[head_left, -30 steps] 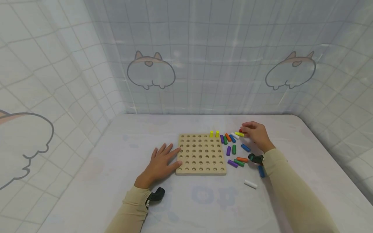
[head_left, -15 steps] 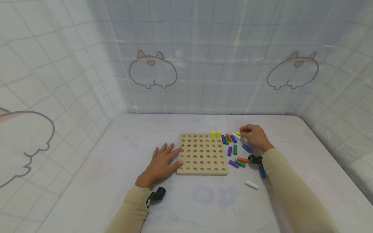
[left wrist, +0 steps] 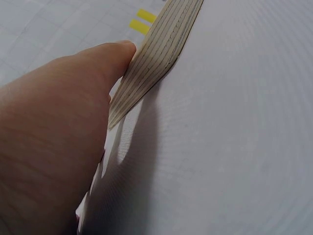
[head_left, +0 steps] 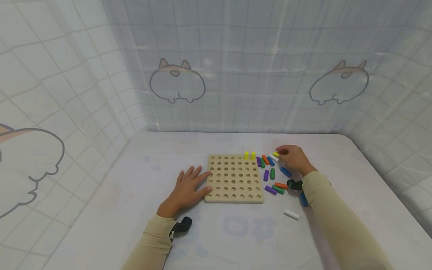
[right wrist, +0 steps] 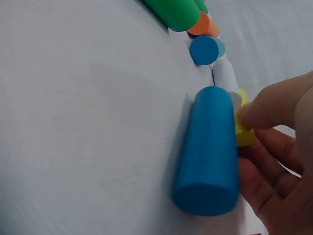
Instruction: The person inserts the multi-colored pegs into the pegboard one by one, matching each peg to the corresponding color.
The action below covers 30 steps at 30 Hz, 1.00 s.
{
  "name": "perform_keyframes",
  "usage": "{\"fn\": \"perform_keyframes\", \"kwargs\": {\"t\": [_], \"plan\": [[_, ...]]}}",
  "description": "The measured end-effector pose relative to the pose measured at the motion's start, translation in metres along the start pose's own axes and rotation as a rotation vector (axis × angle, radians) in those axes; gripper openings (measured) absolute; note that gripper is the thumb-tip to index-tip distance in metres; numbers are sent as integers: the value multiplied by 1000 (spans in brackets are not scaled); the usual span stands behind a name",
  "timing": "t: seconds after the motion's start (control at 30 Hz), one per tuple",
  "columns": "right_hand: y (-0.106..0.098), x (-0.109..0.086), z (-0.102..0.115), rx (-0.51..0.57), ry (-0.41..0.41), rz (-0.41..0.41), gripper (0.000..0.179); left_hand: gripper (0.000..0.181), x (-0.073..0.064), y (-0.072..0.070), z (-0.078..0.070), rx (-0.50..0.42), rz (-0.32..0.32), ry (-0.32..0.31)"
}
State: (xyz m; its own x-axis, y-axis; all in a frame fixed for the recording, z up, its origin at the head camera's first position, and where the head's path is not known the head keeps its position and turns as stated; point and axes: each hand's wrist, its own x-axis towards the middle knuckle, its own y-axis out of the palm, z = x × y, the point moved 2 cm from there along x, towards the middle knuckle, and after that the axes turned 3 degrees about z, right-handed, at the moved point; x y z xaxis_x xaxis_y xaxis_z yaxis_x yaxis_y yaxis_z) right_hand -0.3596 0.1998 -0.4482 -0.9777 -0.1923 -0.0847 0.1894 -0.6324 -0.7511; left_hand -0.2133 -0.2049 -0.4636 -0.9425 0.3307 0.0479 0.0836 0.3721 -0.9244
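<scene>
A square wooden pegboard [head_left: 233, 178] with rows of round holes lies on the table. Two yellow pegs [head_left: 249, 155] stand upright at its far right corner. My left hand [head_left: 186, 192] lies with fingers spread by the board's left edge, thumb and index fingertip touching it. In the left wrist view the thumb [left wrist: 117, 51] rests against the board's layered side [left wrist: 159, 54]. My right hand [head_left: 294, 156] is beyond the board's right side, and its thumb and fingers pinch a lying yellow peg [right wrist: 243, 131]. A blue peg [right wrist: 210, 152] lies just in front of these fingers.
Loose purple, green, orange, blue and white pegs lie right of the board, among them a green peg [head_left: 272, 173] and an orange peg [head_left: 281, 185]. A white peg [head_left: 291, 214] lies nearer the front. A patterned curtain [head_left: 256, 93] rises behind the table [head_left: 216, 240].
The right hand has shifted slightly down onto the yellow peg. A red peg seen at its fingertips earlier is now hidden. The left hand stays on the board's edge; the view has shifted slightly.
</scene>
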Motion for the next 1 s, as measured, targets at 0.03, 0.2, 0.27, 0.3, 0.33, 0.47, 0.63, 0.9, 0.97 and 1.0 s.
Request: {"fn": "perform_keyframes", "kwargs": {"t": [0.03, 0.2, 0.27, 0.3, 0.33, 0.47, 0.63, 0.9, 0.97, 1.0], "plan": [[0, 0, -2, 19, 9, -9, 35, 65, 0, 0, 0, -2, 3, 0], [0, -2, -14, 183, 64, -54, 36, 65, -1, 1, -1, 4, 5, 9], [-1, -2, -16, 269, 69, -66, 36, 65, -1, 0, -1, 9, 3, 11], [-2, -2, -15, 313, 68, -73, 37, 65, -1, 0, -1, 8, 1, 11], [-3, -2, -15, 352, 68, -83, 38, 65, -1, 0, -1, 4, -1, 12], [-6, -2, -9, 483, 66, -119, 41, 65, -2, -1, 0, -2, -4, 11], [-6, 1, 1, 709, 21, -130, 46, 65, -2, -1, 0, 10, -4, 5], [0, 4, 9, 811, 34, -129, 44, 65, -1, 0, 0, 5, -8, 11], [2, 4, 10, 800, 44, -121, 44, 65, -2, -1, -1, 4, -10, 10], [3, 4, 11, 799, 49, -116, 44, 65, -2, -1, -1, 4, -10, 10]]}}
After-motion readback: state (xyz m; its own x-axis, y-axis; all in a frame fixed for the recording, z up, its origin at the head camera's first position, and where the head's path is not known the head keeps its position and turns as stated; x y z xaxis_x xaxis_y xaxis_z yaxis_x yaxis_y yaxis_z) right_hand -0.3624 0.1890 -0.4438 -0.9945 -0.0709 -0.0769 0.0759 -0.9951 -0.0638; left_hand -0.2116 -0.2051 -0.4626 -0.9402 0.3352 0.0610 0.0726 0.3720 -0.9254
